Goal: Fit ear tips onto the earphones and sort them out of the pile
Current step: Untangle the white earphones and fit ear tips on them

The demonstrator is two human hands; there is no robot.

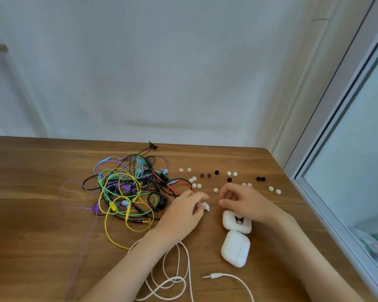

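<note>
Wooden worktop (42, 214) by a window (358, 149). Pinching white earbud (206, 207) in left hand (183, 212); right hand (242, 200) curled at its 3 o'clock, can't tell if holding anything. Could easily scatter tips (229, 173) at 12 o'clock with a wrist swipe, or drop one into pile (127, 188) at 9.

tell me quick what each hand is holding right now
Left hand: holds the white earphone.
Right hand: curled, cannot tell if it holds anything.

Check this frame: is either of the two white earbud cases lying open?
No, the cartoon-printed case and the plain white case both lie with lids shut on the table.
</note>
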